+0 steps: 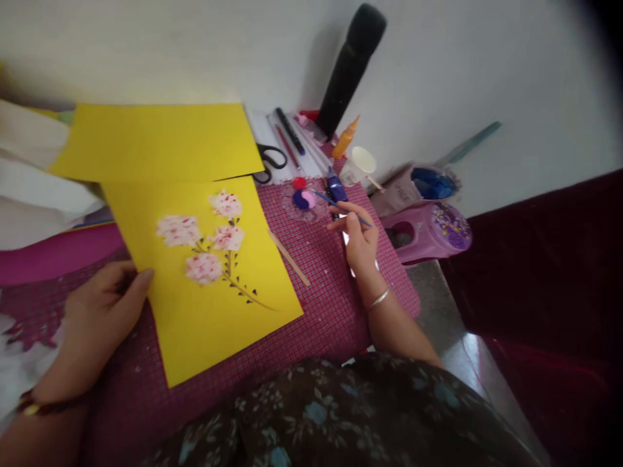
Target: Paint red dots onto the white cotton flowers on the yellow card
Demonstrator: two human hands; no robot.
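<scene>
Head view: the right hand [357, 241] pinches a thin blue-handled paintbrush [341, 206], its tip at the clear plastic palette with red, blue and pink paint blobs [302, 196]. The left hand [104, 305] lies flat, fingers spread, on the left edge of the yellow paper sheet painted with pink blossoms [214, 272].

A loaded tip could drip on the red checked cloth [331, 305] or smear wet petals. A wooden stick [289, 258] lies just beside the sheet; bottles crowd the palette, and the cloth's right edge is near.

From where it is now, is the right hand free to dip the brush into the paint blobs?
Probably yes. The right hand holds the brush with its tip already at the paint blobs, and nothing lies between them.
</scene>
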